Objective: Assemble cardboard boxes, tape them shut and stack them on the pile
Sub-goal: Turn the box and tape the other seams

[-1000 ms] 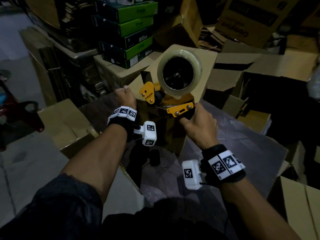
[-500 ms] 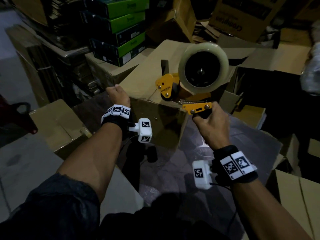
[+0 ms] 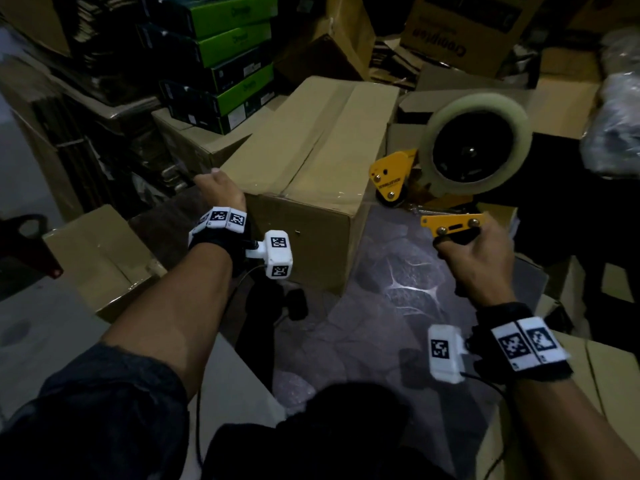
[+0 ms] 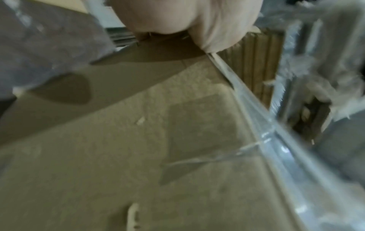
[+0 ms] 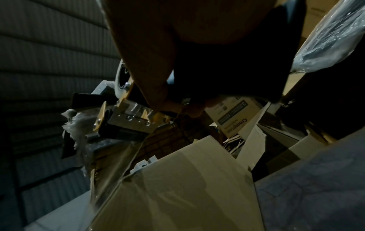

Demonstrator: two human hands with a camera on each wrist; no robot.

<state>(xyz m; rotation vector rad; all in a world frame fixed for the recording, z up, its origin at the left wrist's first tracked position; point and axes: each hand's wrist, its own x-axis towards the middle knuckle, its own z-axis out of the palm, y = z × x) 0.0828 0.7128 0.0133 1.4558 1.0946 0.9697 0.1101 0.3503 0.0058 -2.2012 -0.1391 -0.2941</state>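
Note:
A closed brown cardboard box (image 3: 311, 150) lies in front of me with clear tape along its top seam and over the near edge. My left hand (image 3: 217, 189) holds the box's near left corner, its fingers hidden over the edge. In the left wrist view the hand (image 4: 187, 20) presses on the box (image 4: 118, 156) beside a taped edge. My right hand (image 3: 474, 254) grips the handle of a yellow tape dispenser (image 3: 394, 181) with a big clear tape roll (image 3: 478, 140), held in the air off the box's right end. The right wrist view shows the dispenser (image 5: 122, 115) above the box (image 5: 177, 187).
Green and black cartons (image 3: 221, 64) are stacked behind on the left. An open carton (image 3: 93, 258) sits at the left, a "Crompton" carton (image 3: 460, 32) at the back right, flat cardboard (image 3: 588, 393) at the near right. The box rests on a dark wrapped surface (image 3: 398, 306).
My right hand has drawn the tape dispenser off the box's near edge and out to the right. The box's top now shows fully. My left hand stays on its corner.

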